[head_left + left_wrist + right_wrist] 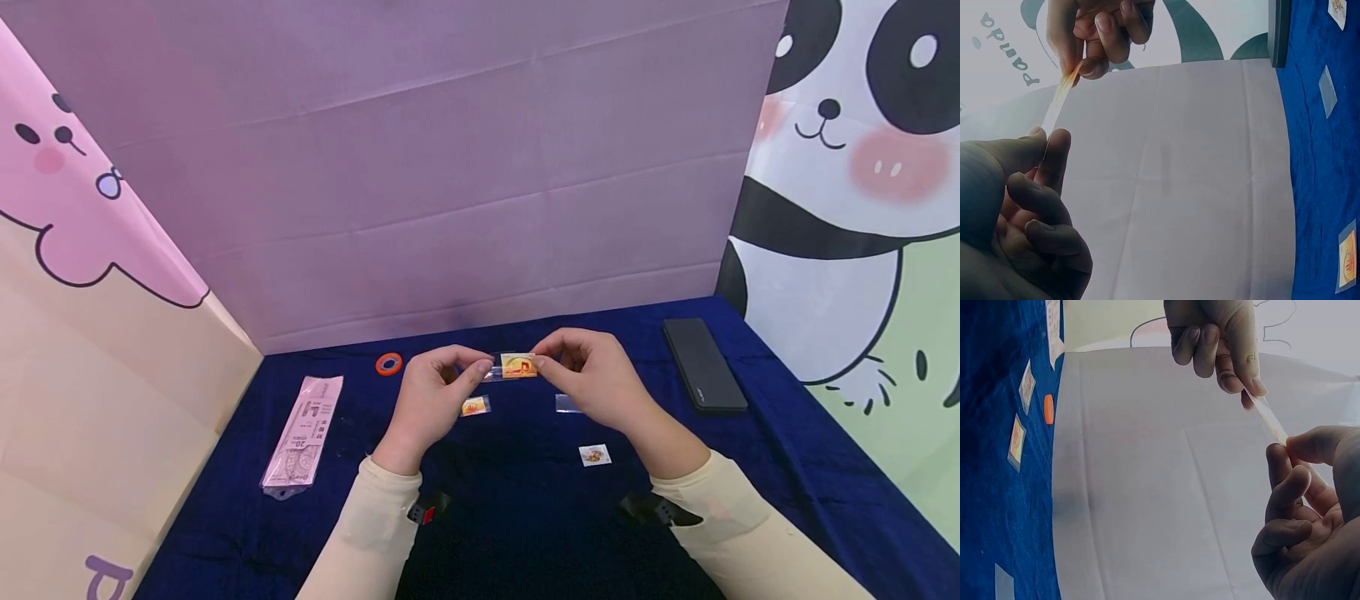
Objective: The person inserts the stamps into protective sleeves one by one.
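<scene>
My left hand (433, 392) pinches one end of a small clear plastic sleeve (493, 375) between thumb and forefinger. At the other end, my right hand (596, 379) pinches a small yellow-orange picture card (517, 365) by its right edge. Card and sleeve meet in one line between the hands, held up off the cloth; how far they overlap I cannot tell. Seen edge-on in the left wrist view, the pale strip (1057, 107) spans both hands. Below the left hand lies a sleeved orange card (475, 406). An unfilled-looking clear sleeve (567, 403) lies beside the right hand.
A small white picture card (595, 455) lies nearer me. Farther left are an orange tape roll (388, 363) and a pink plastic packet (303, 432). A black flat case (703, 365) lies at the right. Dark blue cloth (517, 508) covers the table, with a fabric wall behind.
</scene>
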The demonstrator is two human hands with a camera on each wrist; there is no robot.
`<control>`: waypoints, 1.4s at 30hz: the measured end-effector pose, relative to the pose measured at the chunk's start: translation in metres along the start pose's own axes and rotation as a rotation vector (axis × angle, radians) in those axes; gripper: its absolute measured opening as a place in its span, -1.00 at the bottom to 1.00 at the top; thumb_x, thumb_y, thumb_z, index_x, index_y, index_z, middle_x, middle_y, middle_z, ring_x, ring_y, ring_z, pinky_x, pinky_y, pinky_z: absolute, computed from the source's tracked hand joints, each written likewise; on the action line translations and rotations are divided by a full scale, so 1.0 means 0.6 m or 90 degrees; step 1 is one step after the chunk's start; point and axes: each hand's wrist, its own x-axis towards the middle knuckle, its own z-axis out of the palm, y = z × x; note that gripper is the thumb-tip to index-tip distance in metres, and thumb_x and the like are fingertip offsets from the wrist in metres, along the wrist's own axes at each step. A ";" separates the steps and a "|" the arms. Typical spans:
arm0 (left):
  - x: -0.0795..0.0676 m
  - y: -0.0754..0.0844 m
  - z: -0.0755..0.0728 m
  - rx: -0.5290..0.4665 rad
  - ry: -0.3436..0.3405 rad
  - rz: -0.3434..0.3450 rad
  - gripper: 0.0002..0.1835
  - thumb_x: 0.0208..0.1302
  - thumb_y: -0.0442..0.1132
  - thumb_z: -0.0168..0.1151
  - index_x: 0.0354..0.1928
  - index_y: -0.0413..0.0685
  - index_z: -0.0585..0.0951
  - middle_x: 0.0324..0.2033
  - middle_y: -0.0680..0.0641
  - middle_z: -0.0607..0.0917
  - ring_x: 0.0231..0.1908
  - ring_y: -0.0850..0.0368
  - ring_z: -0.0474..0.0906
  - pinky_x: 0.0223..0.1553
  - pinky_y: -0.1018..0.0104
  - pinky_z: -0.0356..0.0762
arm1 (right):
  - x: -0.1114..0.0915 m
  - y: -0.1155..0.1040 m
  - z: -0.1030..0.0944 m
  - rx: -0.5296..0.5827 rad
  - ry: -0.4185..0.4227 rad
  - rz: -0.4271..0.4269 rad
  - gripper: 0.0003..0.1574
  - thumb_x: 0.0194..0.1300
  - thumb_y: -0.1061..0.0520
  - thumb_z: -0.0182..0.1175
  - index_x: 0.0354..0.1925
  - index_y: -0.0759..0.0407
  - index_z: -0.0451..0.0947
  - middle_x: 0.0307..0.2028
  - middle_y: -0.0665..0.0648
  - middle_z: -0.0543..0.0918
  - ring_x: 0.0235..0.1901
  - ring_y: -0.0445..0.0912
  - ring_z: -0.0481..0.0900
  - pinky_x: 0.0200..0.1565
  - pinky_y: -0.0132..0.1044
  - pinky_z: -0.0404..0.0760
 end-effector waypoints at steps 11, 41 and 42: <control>-0.001 0.004 0.000 -0.012 -0.003 -0.001 -0.88 0.40 -0.09 0.42 -0.13 0.12 0.84 -0.37 0.06 0.76 -0.59 0.04 0.38 -0.61 0.34 0.31 | -0.003 -0.001 0.003 0.014 -0.015 -0.002 -0.90 0.46 0.14 0.35 -0.12 0.08 0.77 -0.48 0.10 0.54 -0.53 0.01 0.44 -0.54 -0.29 0.40; 0.000 0.003 0.002 -0.006 -0.028 -0.006 -0.86 0.42 -0.06 0.40 -0.14 0.12 0.84 -0.39 0.04 0.71 -0.57 0.06 0.39 -0.58 0.34 0.32 | -0.001 0.008 0.008 0.020 -0.057 -0.032 -0.86 0.48 0.20 0.31 -0.09 0.08 0.78 -0.41 0.05 0.60 -0.53 -0.04 0.43 -0.51 -0.30 0.41; -0.001 0.004 0.002 -0.005 -0.030 -0.006 -0.86 0.43 -0.05 0.39 -0.14 0.12 0.84 -0.39 0.03 0.72 -0.57 0.07 0.39 -0.57 0.34 0.32 | -0.001 0.009 0.008 0.018 -0.060 -0.032 -0.87 0.48 0.21 0.31 -0.09 0.07 0.78 -0.42 0.05 0.61 -0.53 -0.04 0.44 -0.51 -0.30 0.42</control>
